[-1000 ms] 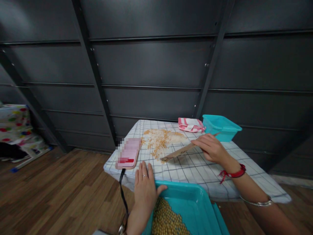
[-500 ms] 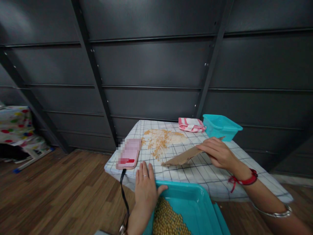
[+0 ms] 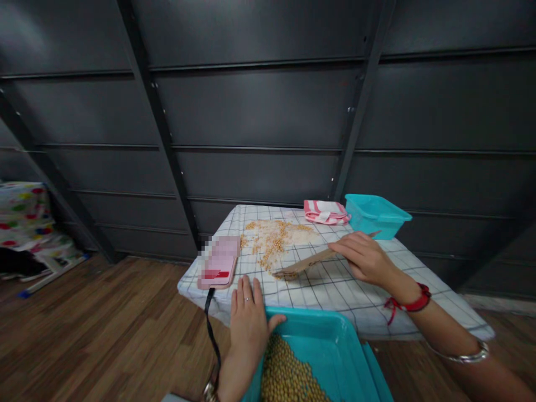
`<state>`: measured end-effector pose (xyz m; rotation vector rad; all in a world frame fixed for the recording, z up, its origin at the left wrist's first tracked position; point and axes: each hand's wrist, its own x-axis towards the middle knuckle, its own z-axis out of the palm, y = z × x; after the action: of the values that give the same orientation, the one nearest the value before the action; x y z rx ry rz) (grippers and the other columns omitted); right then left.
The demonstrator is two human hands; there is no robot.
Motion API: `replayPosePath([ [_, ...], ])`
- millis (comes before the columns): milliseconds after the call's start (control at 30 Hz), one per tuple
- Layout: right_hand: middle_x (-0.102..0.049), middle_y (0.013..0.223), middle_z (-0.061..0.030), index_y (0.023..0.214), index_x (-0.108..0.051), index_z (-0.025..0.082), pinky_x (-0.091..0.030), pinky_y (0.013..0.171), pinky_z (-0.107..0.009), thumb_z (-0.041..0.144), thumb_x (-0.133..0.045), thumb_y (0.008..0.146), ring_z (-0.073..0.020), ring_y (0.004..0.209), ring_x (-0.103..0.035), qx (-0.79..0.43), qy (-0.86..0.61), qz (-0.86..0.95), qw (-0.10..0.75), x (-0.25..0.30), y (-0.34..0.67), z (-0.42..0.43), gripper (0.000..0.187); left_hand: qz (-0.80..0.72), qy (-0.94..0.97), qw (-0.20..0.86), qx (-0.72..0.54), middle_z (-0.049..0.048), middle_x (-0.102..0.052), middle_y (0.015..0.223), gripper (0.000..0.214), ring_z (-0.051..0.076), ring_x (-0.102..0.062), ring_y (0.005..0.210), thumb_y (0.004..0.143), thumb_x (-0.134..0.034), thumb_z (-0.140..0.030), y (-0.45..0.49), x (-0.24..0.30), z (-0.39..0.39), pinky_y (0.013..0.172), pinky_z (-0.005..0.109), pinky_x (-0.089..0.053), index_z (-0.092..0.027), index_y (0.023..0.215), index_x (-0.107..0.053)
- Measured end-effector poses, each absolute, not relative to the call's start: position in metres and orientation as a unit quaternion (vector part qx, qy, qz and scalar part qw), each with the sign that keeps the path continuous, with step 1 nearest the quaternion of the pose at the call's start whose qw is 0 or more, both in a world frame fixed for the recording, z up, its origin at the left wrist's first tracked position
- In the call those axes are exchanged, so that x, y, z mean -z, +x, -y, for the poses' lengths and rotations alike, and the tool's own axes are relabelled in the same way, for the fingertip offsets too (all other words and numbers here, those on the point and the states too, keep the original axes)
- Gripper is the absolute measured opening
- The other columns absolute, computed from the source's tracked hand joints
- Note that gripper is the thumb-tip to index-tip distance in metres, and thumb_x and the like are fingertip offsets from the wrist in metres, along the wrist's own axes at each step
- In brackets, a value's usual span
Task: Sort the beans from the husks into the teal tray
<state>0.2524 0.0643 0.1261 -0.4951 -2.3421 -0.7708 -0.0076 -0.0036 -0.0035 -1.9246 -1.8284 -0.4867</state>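
My right hand (image 3: 363, 258) grips a piece of cardboard (image 3: 307, 263) from above, its left end low by the near edge of a spread of soybeans and rice (image 3: 274, 240). That mixed spread lies on a white checked tablecloth (image 3: 335, 285). My left hand (image 3: 248, 318) lies flat with fingers extended, at the table's front edge and over the left rim of a teal tub (image 3: 318, 315). Inside the tub, a heap of soybeans (image 3: 288, 374) fills the left part. The tub's near end is cut off by the picture's lower border.
A pink phone (image 3: 221, 259) with a black strap (image 3: 210, 324) lies at the table's left. At the back are a folded pink-and-white cloth (image 3: 325, 213) and a smaller teal basin (image 3: 374, 215). A dark panelled wall (image 3: 251, 111) stands behind the table.
My right hand has moved slightly left with the cardboard, whose left end has shifted toward the spread and tilted more edge-on. My left hand stays in place.
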Motion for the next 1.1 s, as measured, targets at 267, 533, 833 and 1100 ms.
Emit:
replayPosePath([
  [267, -0.059, 0.078, -0.0052, 0.106, -0.049, 0.017, -0.043, 0.064, -0.032, 0.000, -0.035, 0.070, -0.0174, 0.074, -0.051, 0.277, -0.181, 0.891, 0.311, -0.127, 0.256, -0.058, 0.043, 0.660, -0.696, 0.238, 0.154, 0.0287, -0.048, 0.126, 0.091, 0.037, -0.046, 0.115, 0.064, -0.043, -0.072, -0.008, 0.003, 0.005, 0.092, 0.049, -0.040, -0.003, 0.123, -0.046],
  [533, -0.058, 0.081, -0.0055, 0.110, -0.048, 0.018, -0.044, 0.065, -0.032, -0.001, -0.035, 0.070, -0.0169, 0.076, -0.052, 0.258, -0.180, 0.895, 0.315, -0.126, 0.261, -0.054, 0.045, 0.662, -0.694, 0.238, 0.153, 0.0289, -0.047, 0.126, 0.093, 0.037, -0.046, 0.115, 0.062, -0.043, -0.073, -0.007, 0.003, 0.004, 0.092, 0.049, -0.040, -0.002, 0.122, -0.046],
  [833, -0.059, 0.081, -0.0054, 0.110, -0.049, 0.018, -0.045, 0.067, -0.032, -0.001, -0.035, 0.072, -0.0169, 0.078, -0.053, 0.257, -0.187, 0.891, 0.325, -0.127, 0.266, -0.047, 0.044, 0.655, -0.701, 0.228, 0.169, 0.0315, -0.047, 0.124, 0.092, 0.038, -0.045, 0.116, 0.063, -0.047, -0.070, -0.006, 0.002, 0.005, 0.092, 0.050, -0.040, 0.001, 0.122, -0.045],
  [1100, -0.059, 0.081, -0.0054, 0.112, -0.048, 0.018, -0.045, 0.067, -0.032, -0.001, -0.035, 0.073, -0.0171, 0.077, -0.053, 0.264, -0.190, 0.889, 0.323, -0.127, 0.268, -0.045, 0.045, 0.663, -0.699, 0.215, 0.157, 0.0312, -0.047, 0.125, 0.094, 0.039, -0.046, 0.115, 0.058, -0.054, -0.069, -0.004, -0.003, 0.006, 0.092, 0.049, -0.041, 0.000, 0.122, -0.046],
])
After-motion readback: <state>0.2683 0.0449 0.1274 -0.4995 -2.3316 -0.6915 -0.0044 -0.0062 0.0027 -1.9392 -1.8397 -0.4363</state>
